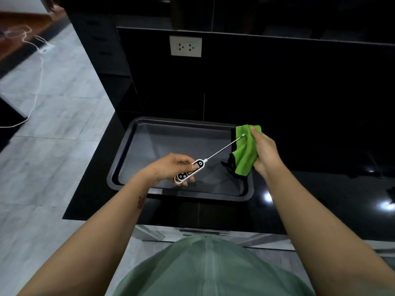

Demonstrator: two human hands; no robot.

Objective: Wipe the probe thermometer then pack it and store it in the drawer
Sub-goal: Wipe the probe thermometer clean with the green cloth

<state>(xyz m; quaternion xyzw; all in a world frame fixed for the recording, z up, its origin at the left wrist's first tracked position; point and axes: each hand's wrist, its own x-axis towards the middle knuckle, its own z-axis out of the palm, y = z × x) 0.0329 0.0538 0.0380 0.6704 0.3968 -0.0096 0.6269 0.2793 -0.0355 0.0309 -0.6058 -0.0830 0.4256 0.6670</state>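
Observation:
My left hand (171, 167) grips the white-and-black body of the probe thermometer (189, 171) above a dark tray. Its thin metal probe (224, 148) points up and to the right. The probe's tip rests against a green cloth (245, 154) with a black edge, which my right hand (265, 152) holds bunched up over the tray's right end. No drawer or packaging shows clearly in this view.
A dark rectangular tray (136, 133) lies on the glossy black countertop (320, 199). A white wall socket (185, 46) sits on the black backsplash behind it. Grey tiled floor with a white cable (38, 86) runs along the left.

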